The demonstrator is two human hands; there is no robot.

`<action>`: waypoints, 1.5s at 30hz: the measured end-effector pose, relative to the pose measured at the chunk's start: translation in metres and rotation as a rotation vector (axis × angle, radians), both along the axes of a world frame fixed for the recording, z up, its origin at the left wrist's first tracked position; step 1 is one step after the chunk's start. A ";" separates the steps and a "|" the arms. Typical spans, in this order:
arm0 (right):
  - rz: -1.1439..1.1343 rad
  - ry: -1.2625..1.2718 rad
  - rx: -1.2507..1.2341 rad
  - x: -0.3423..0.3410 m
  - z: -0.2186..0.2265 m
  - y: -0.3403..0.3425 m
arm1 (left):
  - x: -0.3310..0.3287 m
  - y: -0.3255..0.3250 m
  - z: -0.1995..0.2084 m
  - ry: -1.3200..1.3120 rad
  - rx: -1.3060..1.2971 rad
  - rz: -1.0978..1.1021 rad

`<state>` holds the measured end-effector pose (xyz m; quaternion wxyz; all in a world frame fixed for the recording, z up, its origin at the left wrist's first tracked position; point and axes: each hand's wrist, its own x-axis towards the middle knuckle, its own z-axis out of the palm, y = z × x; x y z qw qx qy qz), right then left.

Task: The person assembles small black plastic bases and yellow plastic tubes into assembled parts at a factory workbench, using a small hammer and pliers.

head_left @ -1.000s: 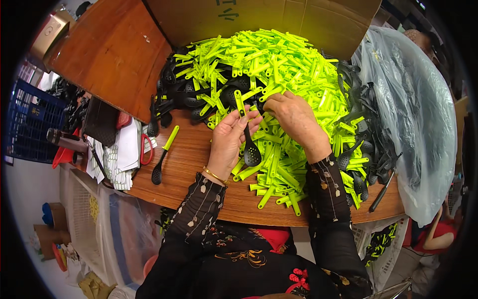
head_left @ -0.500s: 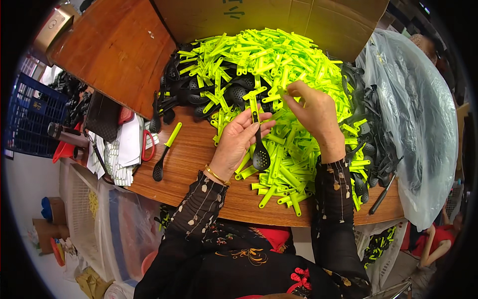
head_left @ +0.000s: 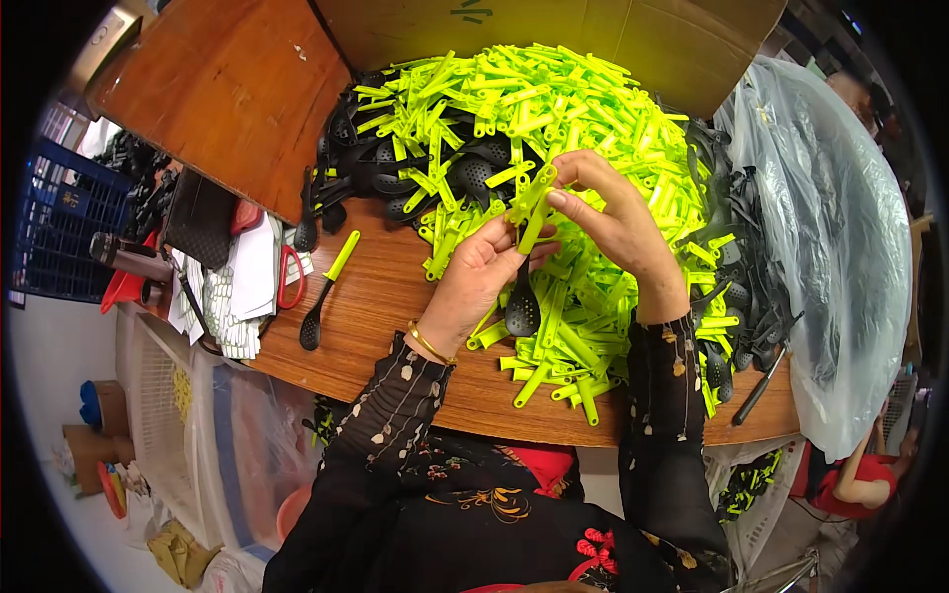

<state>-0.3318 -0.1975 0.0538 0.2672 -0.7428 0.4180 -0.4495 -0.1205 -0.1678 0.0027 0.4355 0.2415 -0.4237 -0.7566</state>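
Note:
My left hand (head_left: pixel 467 287) is closed around the stem of a black perforated spoon (head_left: pixel 522 312), whose bowl hangs downward. Between the thumb and fingers of my right hand (head_left: pixel 625 225) is a neon green handle (head_left: pixel 537 219), tilted over the spoon's stem. My fingers hide where the two meet, so I cannot tell whether they are joined. Beyond both hands rises a large heap of loose green handles (head_left: pixel 583 119). More black perforated spoons (head_left: pixel 381 168) lie along the heap's left side. A spoon with a green handle (head_left: pixel 313 318) rests apart on the table, left of my hands.
A cardboard sheet (head_left: pixel 593 40) stands behind the heap, and a wooden board (head_left: pixel 227 109) is at the far left. Red-handled scissors (head_left: pixel 290 279) and papers (head_left: pixel 252 282) lie at the table's left. A clear plastic bag (head_left: pixel 825 257) bulges over the right side, near a black rod (head_left: pixel 759 391).
My right hand has come left from the heap, bringing a green handle to the spoon's stem. My left hand keeps the spoon in nearly the same place.

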 end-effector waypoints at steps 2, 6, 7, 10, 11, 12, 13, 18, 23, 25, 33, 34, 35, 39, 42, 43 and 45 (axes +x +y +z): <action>-0.043 0.026 -0.055 -0.004 0.000 -0.004 | -0.001 0.001 0.002 -0.006 -0.005 -0.009; -0.179 -0.168 0.048 -0.004 -0.003 -0.005 | 0.007 -0.002 -0.003 0.065 0.161 -0.055; -0.178 -0.167 0.048 -0.004 -0.002 -0.004 | 0.009 -0.004 -0.006 0.137 0.254 -0.059; -0.099 -0.220 0.158 -0.006 0.000 -0.001 | 0.009 -0.004 -0.006 0.130 0.222 -0.045; -0.001 -0.174 0.171 -0.007 -0.001 -0.001 | 0.008 -0.003 -0.003 0.122 0.179 -0.052; 0.055 -0.098 0.147 -0.005 0.002 0.001 | 0.006 0.000 -0.001 0.074 0.144 -0.038; 0.054 -0.099 0.150 -0.002 0.001 0.001 | 0.003 0.001 0.000 0.074 0.148 -0.039; 0.036 -0.018 0.095 -0.003 -0.006 -0.005 | 0.001 0.003 0.001 -0.033 0.020 -0.096; 0.043 0.018 0.074 -0.005 -0.007 -0.005 | 0.001 0.005 0.005 -0.007 0.011 -0.145; 0.046 0.029 0.084 -0.007 -0.008 -0.006 | 0.002 0.005 0.008 -0.018 0.065 -0.177; 0.094 -0.010 0.189 -0.014 -0.013 -0.007 | 0.007 0.002 0.005 0.063 0.115 -0.211; 0.103 -0.009 0.197 -0.015 -0.013 -0.008 | 0.007 0.002 0.004 0.103 0.120 -0.227; 0.113 -0.008 0.204 -0.015 -0.013 -0.008 | 0.007 0.002 0.004 0.103 0.121 -0.227; 0.104 0.025 0.107 -0.008 -0.007 -0.005 | 0.001 0.006 0.006 -0.047 0.051 -0.158; 0.048 0.092 0.025 -0.003 -0.002 -0.002 | 0.001 0.007 0.003 -0.111 0.006 -0.102; 0.013 0.127 -0.007 0.001 0.005 0.001 | 0.002 0.006 0.002 -0.117 0.024 -0.069; -0.047 0.165 -0.170 0.012 0.006 0.001 | 0.002 0.006 0.000 -0.088 -0.027 -0.025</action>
